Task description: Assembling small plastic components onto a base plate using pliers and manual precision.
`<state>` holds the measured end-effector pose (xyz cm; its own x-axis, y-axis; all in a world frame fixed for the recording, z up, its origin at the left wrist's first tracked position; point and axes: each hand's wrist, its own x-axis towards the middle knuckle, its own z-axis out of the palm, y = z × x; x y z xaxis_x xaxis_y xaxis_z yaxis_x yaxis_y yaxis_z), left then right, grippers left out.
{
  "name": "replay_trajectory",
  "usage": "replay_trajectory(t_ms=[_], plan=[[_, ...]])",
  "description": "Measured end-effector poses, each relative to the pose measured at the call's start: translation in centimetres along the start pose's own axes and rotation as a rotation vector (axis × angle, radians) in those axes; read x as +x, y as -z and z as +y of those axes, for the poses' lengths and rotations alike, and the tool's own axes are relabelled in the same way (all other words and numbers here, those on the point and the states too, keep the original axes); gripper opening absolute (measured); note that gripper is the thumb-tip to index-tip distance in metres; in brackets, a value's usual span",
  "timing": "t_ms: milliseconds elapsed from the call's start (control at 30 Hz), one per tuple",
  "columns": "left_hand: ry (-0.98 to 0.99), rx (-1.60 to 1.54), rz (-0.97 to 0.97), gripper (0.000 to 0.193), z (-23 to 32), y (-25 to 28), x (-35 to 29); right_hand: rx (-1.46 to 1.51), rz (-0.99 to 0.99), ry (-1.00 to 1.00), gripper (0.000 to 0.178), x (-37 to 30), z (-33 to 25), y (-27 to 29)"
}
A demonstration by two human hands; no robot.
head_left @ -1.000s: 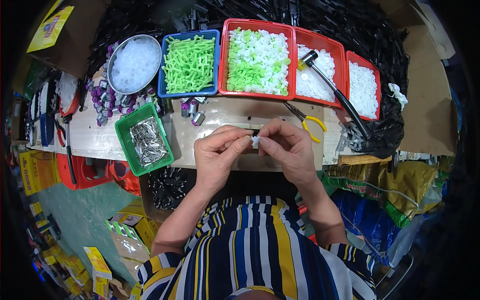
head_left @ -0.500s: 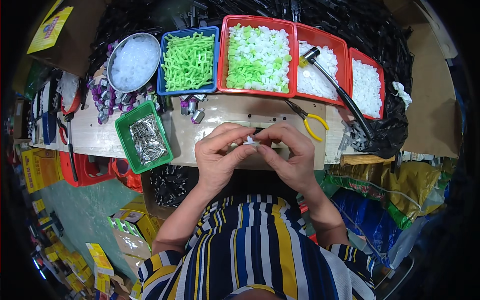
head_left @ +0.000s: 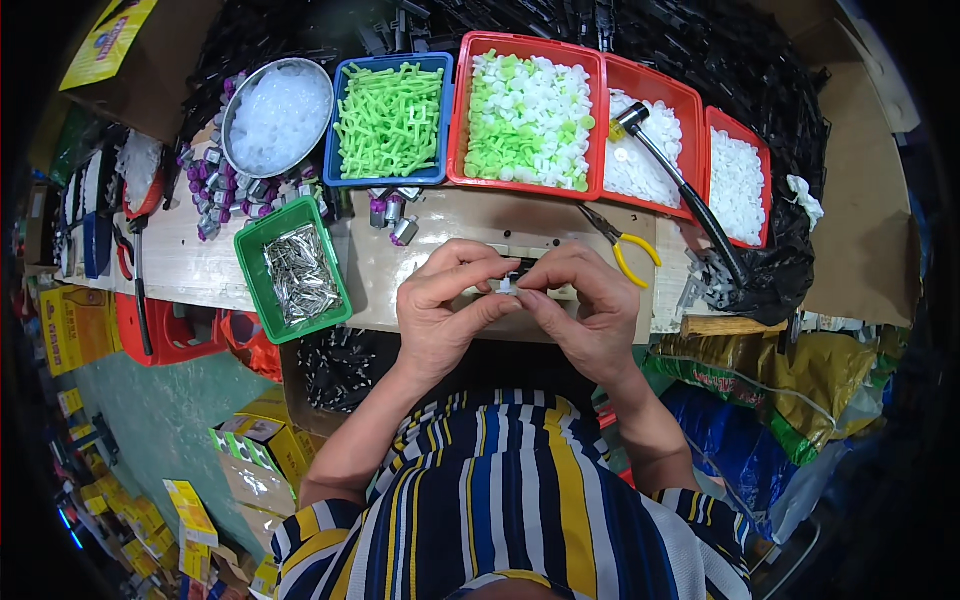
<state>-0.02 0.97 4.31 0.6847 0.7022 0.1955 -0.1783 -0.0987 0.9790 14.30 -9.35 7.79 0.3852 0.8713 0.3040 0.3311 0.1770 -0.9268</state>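
Observation:
Both hands meet over the near edge of the work table. Between finger and thumb my left hand (head_left: 445,305) pinches a small white plastic part (head_left: 506,285). From the other side my right hand (head_left: 585,305) is closed too, its thumb and fingertips at the same part. Fingertips hide much of the piece, so its full shape does not show. Just beyond the hands lie yellow-handled pliers (head_left: 632,260), to the right. A green bin (head_left: 343,312) of thin metal pins stands left of my left hand.
Along the back stand a metal bowl (head_left: 327,125) of translucent pieces, a blue bin (head_left: 447,120) of green parts, and red bins (head_left: 600,120) of small caps. A black-handled hammer (head_left: 690,190) rests across one. Purple-and-metal parts (head_left: 215,190) lie at left, black parts (head_left: 740,60) behind.
The view has shifted slightly, so the bins sit a little farther right. Both hands keep hold of the white part, with small finger movements.

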Motion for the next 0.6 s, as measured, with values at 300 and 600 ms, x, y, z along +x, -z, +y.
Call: replay_trajectory(t_ms=[300,600], plan=[[0.053,-0.018,-0.047,0.036,0.2,-0.2,-0.2,-0.120,0.005,0.041,0.015,-0.9,0.2,0.1],[-0.010,0.154,-0.006,0.052,0.6,-0.4,-0.3,-0.374,-0.002,0.160,0.018,-1.5,1.6,0.9]])
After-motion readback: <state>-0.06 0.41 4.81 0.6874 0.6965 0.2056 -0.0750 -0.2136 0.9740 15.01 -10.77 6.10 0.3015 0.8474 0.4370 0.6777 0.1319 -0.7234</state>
